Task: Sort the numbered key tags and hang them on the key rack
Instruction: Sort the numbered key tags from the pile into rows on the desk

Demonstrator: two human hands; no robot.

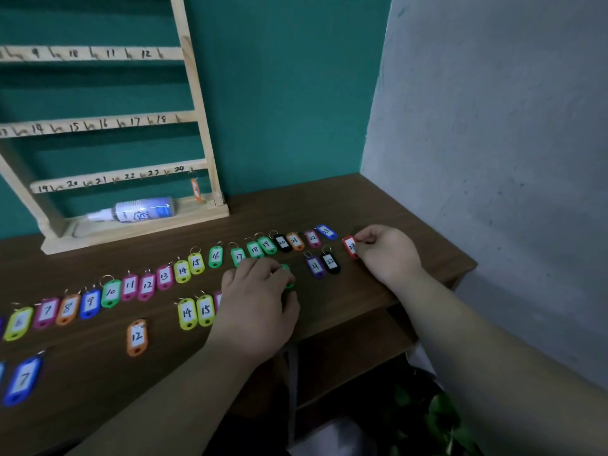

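Note:
Several coloured numbered key tags lie in a long row on the brown table point(378, 205), from a yellow one at far left to blue tag 23 point(326, 231) at right. A second, shorter row sits nearer me: tags 14 point(187, 313), 15, orange 12 point(137, 337), blue 7. My right hand point(386, 253) pinches a red tag marked 23 point(350, 246) at the row's right end. My left hand point(260, 294) rests on the table with fingers curled round a green tag point(287, 274), mostly hidden. The wooden key rack point(197, 103) stands behind, one orange tag point(195, 189) hanging at hook 24.
A white glue bottle point(141, 209) lies on the rack's base. A grey wall point(493, 126) bounds the table on the right, a teal wall behind. The table's front edge drops to a lower shelf and green leaves point(441, 413).

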